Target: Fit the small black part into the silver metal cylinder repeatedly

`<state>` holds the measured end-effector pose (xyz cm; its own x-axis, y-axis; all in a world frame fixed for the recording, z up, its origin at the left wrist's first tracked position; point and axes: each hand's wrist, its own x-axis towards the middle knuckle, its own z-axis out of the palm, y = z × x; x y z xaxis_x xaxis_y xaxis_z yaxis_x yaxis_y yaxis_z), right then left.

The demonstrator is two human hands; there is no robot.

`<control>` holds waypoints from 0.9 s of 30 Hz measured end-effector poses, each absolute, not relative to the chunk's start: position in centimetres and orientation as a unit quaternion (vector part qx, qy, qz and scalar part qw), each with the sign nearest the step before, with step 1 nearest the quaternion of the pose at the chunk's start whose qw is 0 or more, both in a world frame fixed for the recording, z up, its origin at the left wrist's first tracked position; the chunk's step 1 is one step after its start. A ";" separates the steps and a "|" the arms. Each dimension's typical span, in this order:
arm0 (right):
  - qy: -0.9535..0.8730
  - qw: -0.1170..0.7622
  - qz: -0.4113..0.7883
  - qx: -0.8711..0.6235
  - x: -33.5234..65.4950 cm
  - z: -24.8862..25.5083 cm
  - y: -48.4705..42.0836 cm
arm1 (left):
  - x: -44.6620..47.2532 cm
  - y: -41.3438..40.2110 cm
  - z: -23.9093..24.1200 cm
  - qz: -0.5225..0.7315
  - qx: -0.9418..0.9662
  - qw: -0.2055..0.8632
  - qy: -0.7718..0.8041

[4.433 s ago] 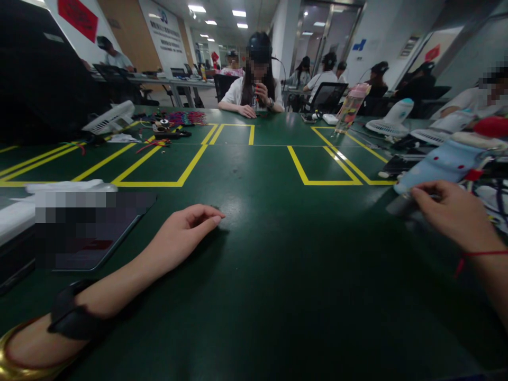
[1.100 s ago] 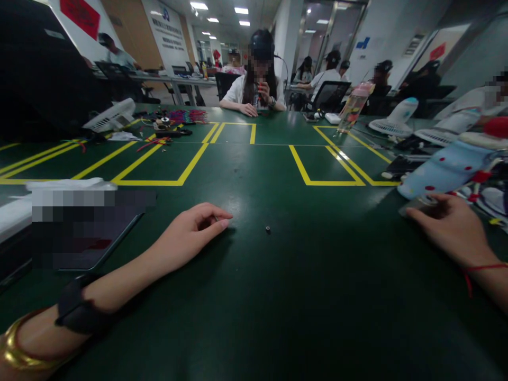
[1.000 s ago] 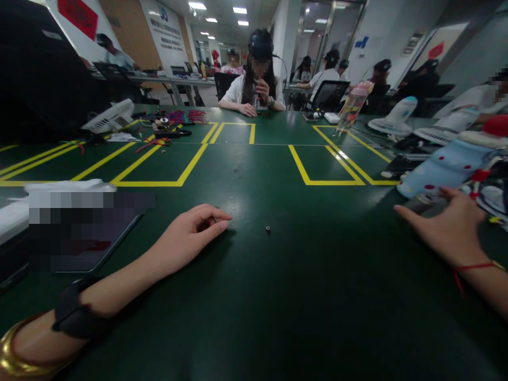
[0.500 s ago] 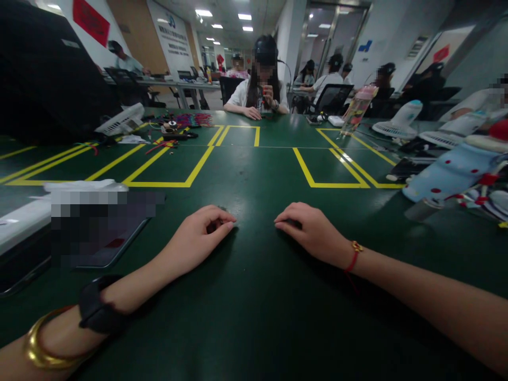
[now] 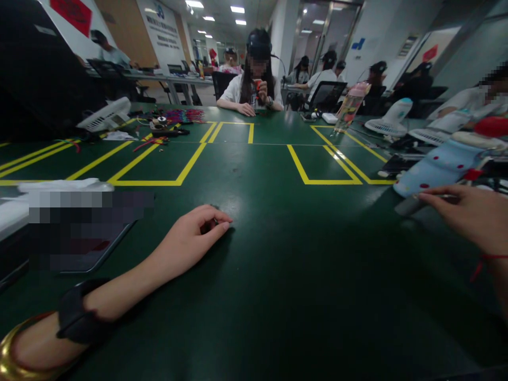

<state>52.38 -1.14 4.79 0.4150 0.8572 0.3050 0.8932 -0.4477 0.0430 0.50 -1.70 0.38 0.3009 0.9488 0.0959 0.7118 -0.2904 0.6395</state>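
My left hand (image 5: 198, 231) rests on the dark green table (image 5: 254, 307), its fingers curled and the thumb tip close to the index fingertip. Nothing shows between them. At the right side my right hand (image 5: 472, 214) is closed, thumb and fingertips at the end of a small grey cylinder (image 5: 408, 205) lying on the table. What exactly the cylinder is I cannot tell. Right behind it leans a light blue bottle (image 5: 436, 164) with red dots and a red top.
Left of my left hand lie a dark flat device (image 5: 119, 233), partly blurred out, and white items (image 5: 67, 184). Yellow tape lines (image 5: 145, 183) mark the table. Farther off are white fans (image 5: 387, 121), a clear bottle (image 5: 349, 111), coloured wires (image 5: 182, 116) and a seated person (image 5: 234, 98).
My right hand has moved from the table's middle to the right and closed at the grey cylinder. My left hand stays in place on the table. The view has shifted slightly.
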 end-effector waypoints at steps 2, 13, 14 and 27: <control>-0.523 0.080 -0.146 -0.836 52.2 4.7 -0.9 | 0.4 -1.8 0.5 0.236 0.766 0.250 0.542; -0.477 0.202 -0.047 -0.854 51.3 4.9 -0.9 | 0.5 -1.9 0.7 0.232 0.765 0.260 0.542; -0.464 0.229 -0.025 -0.855 50.9 5.0 -1.1 | 0.4 -1.9 0.7 0.231 0.765 0.261 0.542; -0.468 0.420 0.046 -0.776 49.8 1.9 -2.2 | 0.3 -1.9 0.5 0.233 0.762 0.264 0.544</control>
